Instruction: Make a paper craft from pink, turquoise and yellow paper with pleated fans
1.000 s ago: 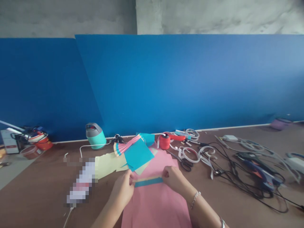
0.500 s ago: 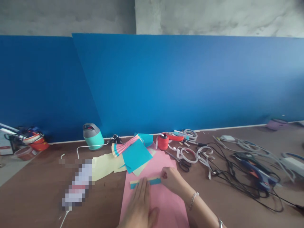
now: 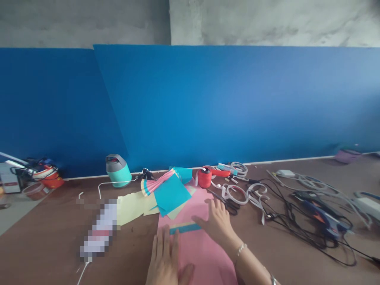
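A: Where is the narrow blue-and-cream paper strip (image 3: 188, 228) laid?

B: It is set crosswise on the pink paper sheets (image 3: 204, 255), which are spread on the brown surface (image 3: 127, 257).

A: And how is the left hand (image 3: 164, 259) held?

B: Palm down and opened flat, with nothing gripped; it is placed over the sheets' left edge, its fingertips at the strip's left end.

A: Is anything grasped by the right hand (image 3: 218, 221)?

B: Nothing that can be seen. Its fingers are spread, and its thumb is held at the strip's right end; whether contact is made there cannot quite be told.

A: What is seen beyond?

B: The sheets' far end is partly covered by a blue paper square (image 3: 172, 196). A pleated paper fan (image 3: 156, 183) is placed beside it, and black-handled scissors (image 3: 234, 205) are partly hidden behind the right hand.
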Tool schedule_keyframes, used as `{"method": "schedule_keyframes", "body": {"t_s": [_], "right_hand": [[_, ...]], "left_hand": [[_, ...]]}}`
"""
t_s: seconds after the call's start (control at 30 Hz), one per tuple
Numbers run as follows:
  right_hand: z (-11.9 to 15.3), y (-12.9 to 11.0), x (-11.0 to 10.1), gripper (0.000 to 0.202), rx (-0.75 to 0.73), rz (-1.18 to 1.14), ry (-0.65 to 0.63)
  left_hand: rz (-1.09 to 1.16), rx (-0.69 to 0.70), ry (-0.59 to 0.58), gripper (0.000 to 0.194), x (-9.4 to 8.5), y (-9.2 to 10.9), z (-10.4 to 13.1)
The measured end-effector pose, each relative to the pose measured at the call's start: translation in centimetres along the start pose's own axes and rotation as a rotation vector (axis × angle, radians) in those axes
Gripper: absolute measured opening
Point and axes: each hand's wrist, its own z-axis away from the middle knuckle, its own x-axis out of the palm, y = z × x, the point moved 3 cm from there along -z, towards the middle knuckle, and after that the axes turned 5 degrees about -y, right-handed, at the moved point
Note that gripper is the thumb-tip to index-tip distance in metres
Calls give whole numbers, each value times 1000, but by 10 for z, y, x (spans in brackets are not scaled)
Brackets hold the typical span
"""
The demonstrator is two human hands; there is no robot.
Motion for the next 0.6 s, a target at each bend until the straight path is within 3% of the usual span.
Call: {"method": "schedule_keyframes", "body": {"t_s": [0.07, 0.13, 0.27, 0.37, 0.4, 0.47, 0.53, 0.6], "right_hand": [[4, -8, 10, 86, -11, 77, -4], [4, -7, 16, 98, 1, 116, -57], [-6, 17, 13, 101, 89, 100, -171], [-16, 32, 12, 94, 104, 41, -241], [-19, 34, 12, 86, 86, 10, -208], [-23, 32, 9, 63, 24, -66, -24], [-23, 27, 3, 42, -79, -158, 217], [-21, 21, -2, 32, -190, -269, 331]], "left_hand": [[19, -13, 22, 92, 2, 0, 0], [24, -8, 28, 95, 5, -1, 4], [23, 40, 4, 92, 5, -11, 9], [140, 36, -120, 70, -7, -23, -6], [204, -6, -189, 56, -12, -27, -15], [373, -137, -341, 33, -22, -35, -40], [540, -216, -471, 40, -30, -37, -65], [667, -284, -617, 32, -31, -37, -84]]}}
